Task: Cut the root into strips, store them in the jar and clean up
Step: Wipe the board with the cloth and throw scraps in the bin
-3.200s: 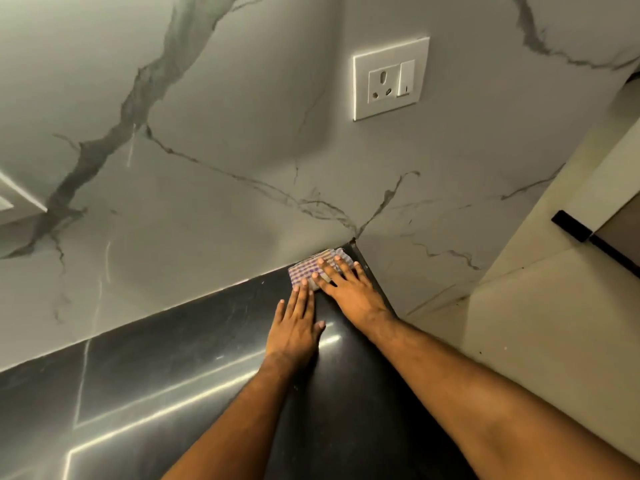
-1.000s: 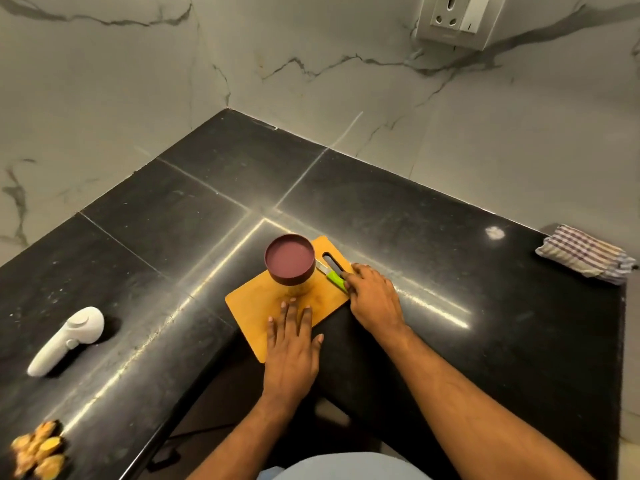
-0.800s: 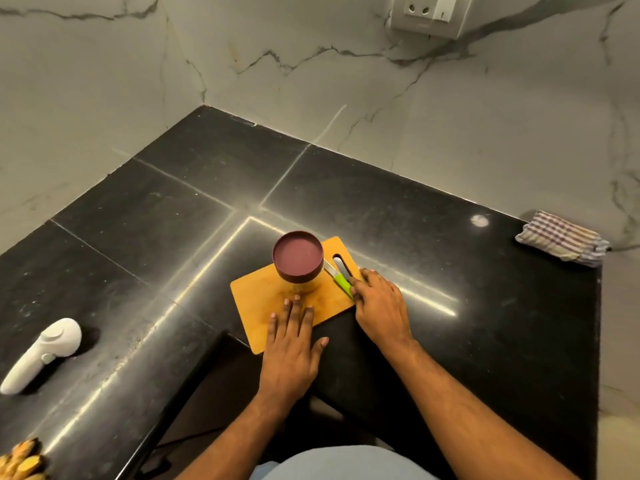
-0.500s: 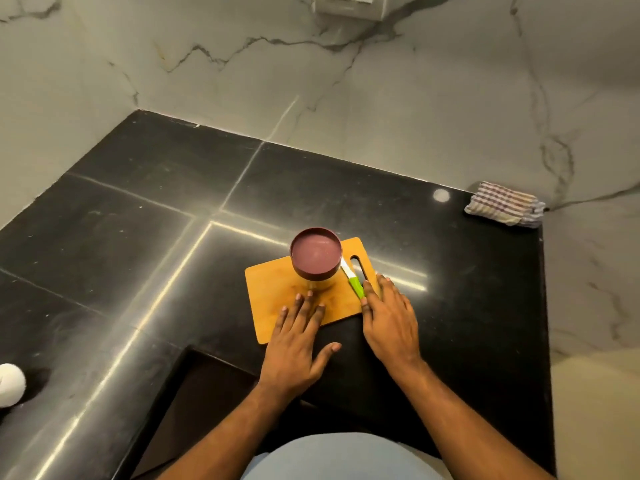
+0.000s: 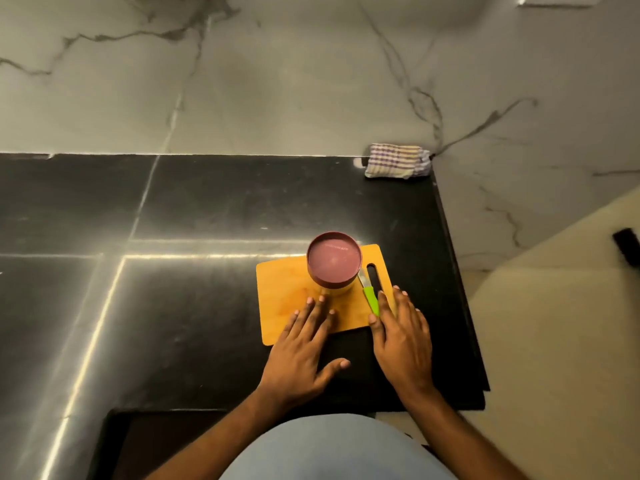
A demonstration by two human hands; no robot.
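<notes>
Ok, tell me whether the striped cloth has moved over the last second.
No. The striped cloth stays in the counter's far right corner against the wall; the camera turned.

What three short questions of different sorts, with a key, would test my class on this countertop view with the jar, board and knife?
1. True or false: the jar stands on the cutting board with its maroon lid on.
2. Which lies right of the jar? A) checked cloth B) green-handled knife C) spoon
3. Fill in: the checked cloth lies in the counter's far ____ corner.

Key:
1. True.
2. B: the green-handled knife lies beside the board's handle slot, by the right hand; the left hand lies flat on the board's near edge.
3. Right.
</notes>
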